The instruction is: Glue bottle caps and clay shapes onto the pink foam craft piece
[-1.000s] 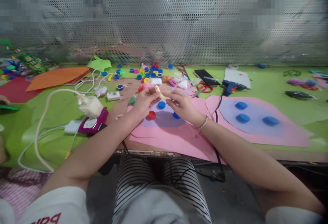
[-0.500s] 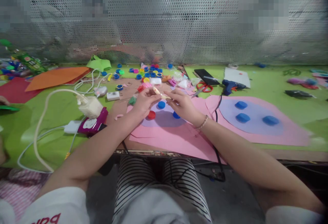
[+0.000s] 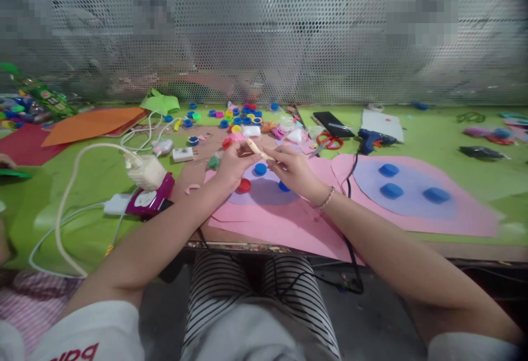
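Note:
Above the pink paper (image 3: 264, 223), my left hand (image 3: 233, 164) and my right hand (image 3: 296, 169) meet with fingers closed around a small cream-coloured stick-like piece (image 3: 252, 146). Its rounded end sticks up between my left fingers, and its other end reaches my right fingertips; what it is made of I cannot make out. Below my hands, a purple paper shape (image 3: 264, 193) lies on the pink sheet. It carries a blue bottle cap (image 3: 260, 169), a red bottle cap (image 3: 245, 185) and another blue cap (image 3: 284, 186) partly hidden by my right hand.
To the right lie scissors (image 3: 330, 141), a blue glue gun (image 3: 373, 141) with its cord, a black phone (image 3: 332, 124) and a second pink-and-purple piece (image 3: 416, 193) with blue caps. A plugged adapter (image 3: 146, 173) stands left; loose caps (image 3: 243, 113) lie behind. Another person's hand (image 3: 6, 162) shows far left.
The cream piece has tilted slightly, and more of its upper end shows between my fingers. My hands otherwise stay almost in place.

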The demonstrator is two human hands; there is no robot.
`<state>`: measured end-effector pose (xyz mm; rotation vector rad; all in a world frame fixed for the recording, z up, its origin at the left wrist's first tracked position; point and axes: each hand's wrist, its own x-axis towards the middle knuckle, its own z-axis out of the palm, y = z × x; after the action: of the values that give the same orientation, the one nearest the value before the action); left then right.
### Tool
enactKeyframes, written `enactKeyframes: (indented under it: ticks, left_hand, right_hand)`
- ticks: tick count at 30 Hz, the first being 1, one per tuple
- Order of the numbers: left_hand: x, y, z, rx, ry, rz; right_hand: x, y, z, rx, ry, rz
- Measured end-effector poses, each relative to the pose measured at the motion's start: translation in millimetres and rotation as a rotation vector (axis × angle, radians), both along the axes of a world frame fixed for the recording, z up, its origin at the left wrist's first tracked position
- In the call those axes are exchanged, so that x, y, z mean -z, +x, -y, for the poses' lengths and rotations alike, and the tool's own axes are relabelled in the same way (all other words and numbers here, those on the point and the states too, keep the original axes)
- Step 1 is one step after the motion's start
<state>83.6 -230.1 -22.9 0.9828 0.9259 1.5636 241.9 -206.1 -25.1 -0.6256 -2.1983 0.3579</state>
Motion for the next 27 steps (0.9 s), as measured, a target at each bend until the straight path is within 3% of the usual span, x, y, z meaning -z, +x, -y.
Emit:
enactKeyframes:
  ticks: [19, 27]
  left_hand:
    - [-1.9, -1.7, -1.0, 0.040, -0.105, 0.137]
    - [-5.2, -0.6, 0.5, -0.047, -0.102, 0.089]
  right_hand:
    - [2.3, -0.2, -1.9, -0.024, 0.028, -0.017]
    - [-1.8, -0.8, 1.8, -0.026, -0.019, 0.056]
